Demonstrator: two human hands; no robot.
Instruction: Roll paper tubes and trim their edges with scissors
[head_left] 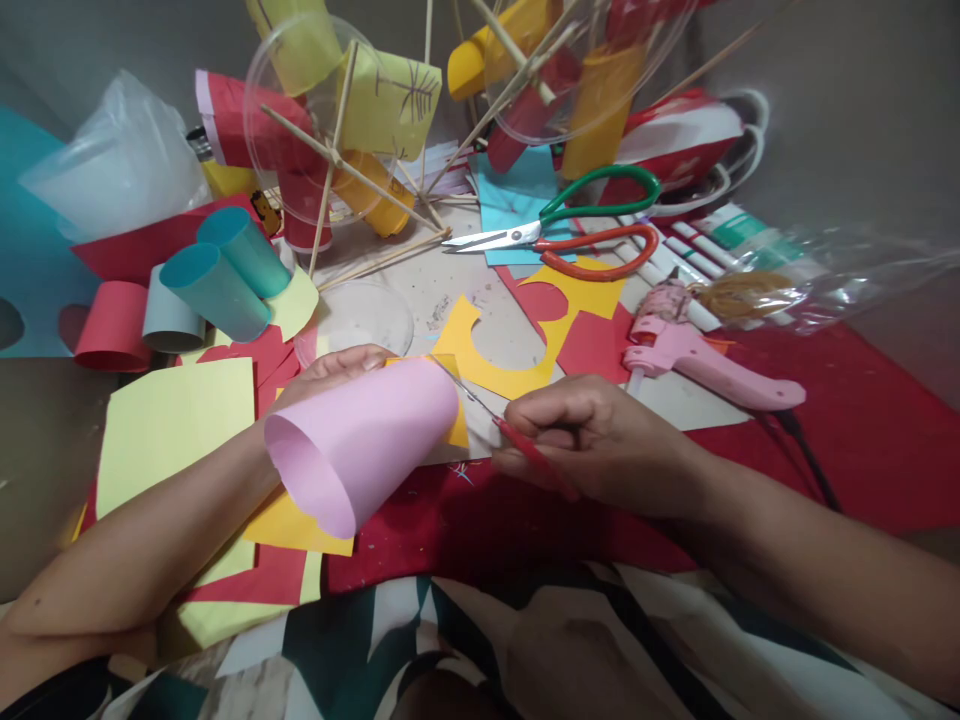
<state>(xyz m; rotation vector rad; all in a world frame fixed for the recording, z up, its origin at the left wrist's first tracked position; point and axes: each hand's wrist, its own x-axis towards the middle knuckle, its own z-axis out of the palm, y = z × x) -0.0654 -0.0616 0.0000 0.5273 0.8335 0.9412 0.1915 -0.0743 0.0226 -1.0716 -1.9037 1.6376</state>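
A pink paper tube (pixel 375 430) lies slantwise in front of me, its open end toward me. Behind its far end is a piece of orange paper (pixel 459 428). My left hand (pixel 337 368) is closed on the tube from the far side, most of its fingers hidden behind it. In my right hand (pixel 585 430) is a small pair of scissors (pixel 532 455) with red handles. Their thin blades meet the orange paper at the rim of the tube. Just beyond lies an orange paper scrap (pixel 510 365) with a round cut-out.
Larger scissors (pixel 555 230) with green and red handles lie farther back. A pink glue gun (pixel 705 365) rests at right, its cord trailing. Teal paper tubes (pixel 217 285) stand at left above yellow sheets (pixel 176 440). Stick-and-paper wheels (pixel 334 155) rise at the back.
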